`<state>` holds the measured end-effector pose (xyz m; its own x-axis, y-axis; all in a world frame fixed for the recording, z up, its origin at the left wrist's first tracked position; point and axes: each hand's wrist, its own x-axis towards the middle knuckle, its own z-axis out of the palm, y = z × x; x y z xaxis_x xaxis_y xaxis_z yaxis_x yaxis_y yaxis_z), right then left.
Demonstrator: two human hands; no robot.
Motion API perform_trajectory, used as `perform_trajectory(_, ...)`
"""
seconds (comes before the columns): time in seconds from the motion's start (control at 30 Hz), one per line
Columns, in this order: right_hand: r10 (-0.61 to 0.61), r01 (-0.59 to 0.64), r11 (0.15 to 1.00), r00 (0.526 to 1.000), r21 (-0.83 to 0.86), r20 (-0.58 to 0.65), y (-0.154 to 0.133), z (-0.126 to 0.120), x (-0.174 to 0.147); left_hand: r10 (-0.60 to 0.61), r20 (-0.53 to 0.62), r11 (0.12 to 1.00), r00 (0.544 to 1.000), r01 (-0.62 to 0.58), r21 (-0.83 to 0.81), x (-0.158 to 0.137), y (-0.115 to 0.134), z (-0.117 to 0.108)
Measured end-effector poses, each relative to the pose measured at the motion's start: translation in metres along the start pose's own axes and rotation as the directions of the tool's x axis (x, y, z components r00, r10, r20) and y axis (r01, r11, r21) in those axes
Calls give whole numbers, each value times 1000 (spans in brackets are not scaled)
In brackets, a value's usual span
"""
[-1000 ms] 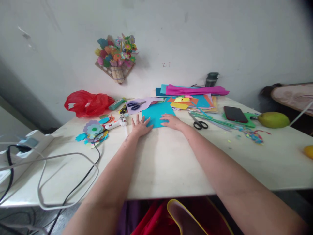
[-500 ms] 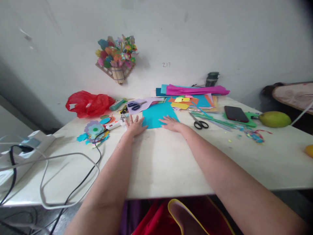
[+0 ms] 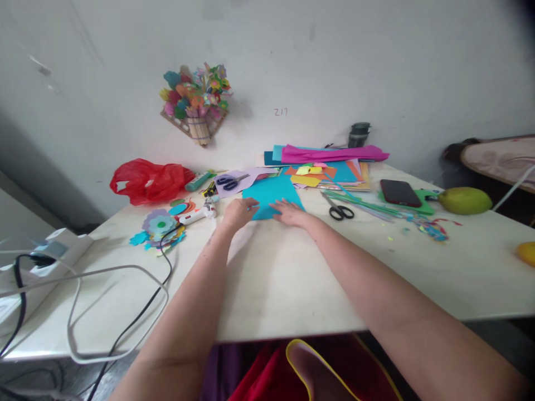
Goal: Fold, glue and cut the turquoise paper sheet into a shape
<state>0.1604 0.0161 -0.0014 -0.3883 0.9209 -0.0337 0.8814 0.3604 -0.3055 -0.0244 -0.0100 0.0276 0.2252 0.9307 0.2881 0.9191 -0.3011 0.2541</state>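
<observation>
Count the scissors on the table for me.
2: a dark-blue-handled pair lying on the lilac paper, and a black-handled pair to the right of the blue sheet. Others may be hidden under the papers.

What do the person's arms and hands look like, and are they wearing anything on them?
The left hand and right hand are bare, with no gloves. No sleeves or watch show on the left forearm or right forearm. Each has tiny marks near the wrist. Red cloth at the bottom, perhaps clothing, has yellow edging nearby.
</observation>
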Motion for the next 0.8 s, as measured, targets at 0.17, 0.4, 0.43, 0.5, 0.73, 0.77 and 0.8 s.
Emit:
perform_trajectory(0.17, -12, 29, 990, 992, 137, -123, 5, -9, 4, 120, 8, 985, 993, -118, -124, 4, -3, 18)
perform_trajectory(0.4, 36, 64, 903, 974, 425, -224, 42, -29, -2, 100, -10, 972, 995, -99, -215, 8, -13, 29)
perform_trajectory(0.43, 4, 83, 895, 981, 437, -194, 44, -30, -4, 92, -7, 970, 996, -91, -225, 8, -13, 29)
perform_trajectory(0.5, -88, 142, 905, 985, 402, -151, 43, -32, -7, 82, -4, 965, 997, -80, -249, 8, -13, 29)
perform_trajectory(0.73, -154, 148, 986, 983, -72, -96, 15, -41, -20, 55, -3, 954, 998, -54, -295, 9, -14, 32)
perform_trajectory(0.77, -163, 150, 979, 983, -141, -89, 12, -41, -22, 54, 1, 953, 999, -51, -299, 9, -15, 32)
perform_trajectory(0.8, -178, 158, 967, 980, -201, -84, 9, -42, -23, 54, 3, 952, 999, -50, -301, 9, -15, 32)
